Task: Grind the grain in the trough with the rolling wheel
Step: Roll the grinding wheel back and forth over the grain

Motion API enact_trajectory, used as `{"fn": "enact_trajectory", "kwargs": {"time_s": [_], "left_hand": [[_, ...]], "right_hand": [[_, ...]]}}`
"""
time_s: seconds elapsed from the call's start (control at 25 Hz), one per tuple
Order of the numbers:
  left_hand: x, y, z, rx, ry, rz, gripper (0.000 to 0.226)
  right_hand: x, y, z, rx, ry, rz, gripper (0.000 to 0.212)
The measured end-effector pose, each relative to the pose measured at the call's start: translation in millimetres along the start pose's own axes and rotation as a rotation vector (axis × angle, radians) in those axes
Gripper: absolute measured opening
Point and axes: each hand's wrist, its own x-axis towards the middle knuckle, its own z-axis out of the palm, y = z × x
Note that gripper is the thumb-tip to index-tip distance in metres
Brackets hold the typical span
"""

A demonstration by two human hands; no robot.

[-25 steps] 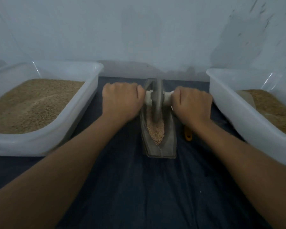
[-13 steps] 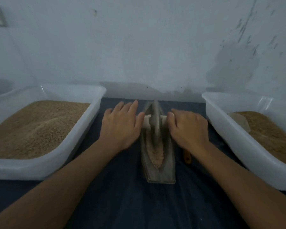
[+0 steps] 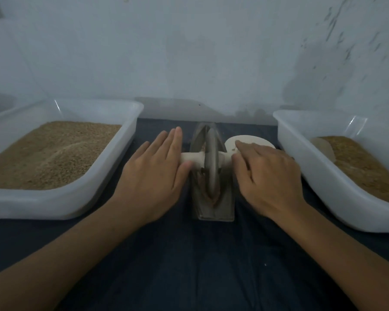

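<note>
A narrow grey trough (image 3: 213, 212) stands on the dark cloth in the middle, with brown grain (image 3: 215, 199) in its groove. The grey rolling wheel (image 3: 211, 162) stands upright in the trough on a pale axle handle (image 3: 192, 157). My left hand (image 3: 154, 173) lies flat with straight fingers on the axle's left end. On the axle's right end rests my right hand (image 3: 267, 176), its fingers loosely bent over it.
A white bin (image 3: 61, 205) of light brown grain sits at the left. Another white bin (image 3: 337, 198) at the right holds darker grain and a pale scoop (image 3: 323, 147). A pale round dish (image 3: 248, 141) lies behind my right hand. A wall rises behind.
My hands went from gripping the axle to lying flatter on it, and the wheel has rolled toward me along the trough. The camera tilted up.
</note>
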Motion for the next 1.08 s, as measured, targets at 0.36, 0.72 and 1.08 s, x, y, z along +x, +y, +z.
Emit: {"fn": "enact_trajectory", "kwargs": {"time_s": [0.36, 0.72, 1.08], "left_hand": [[70, -6, 35, -0.003, -0.152, -0.136, 0.076], [68, 0, 23, -0.009, -0.175, -0.148, 0.067], [31, -7, 20, -0.071, -0.152, -0.094, 0.070]], "right_hand": [[55, 9, 52, -0.091, -0.109, 0.144, 0.060], [52, 4, 37, -0.025, -0.226, 0.195, 0.054], [42, -5, 29, -0.116, -0.067, 0.053, 0.057]]}}
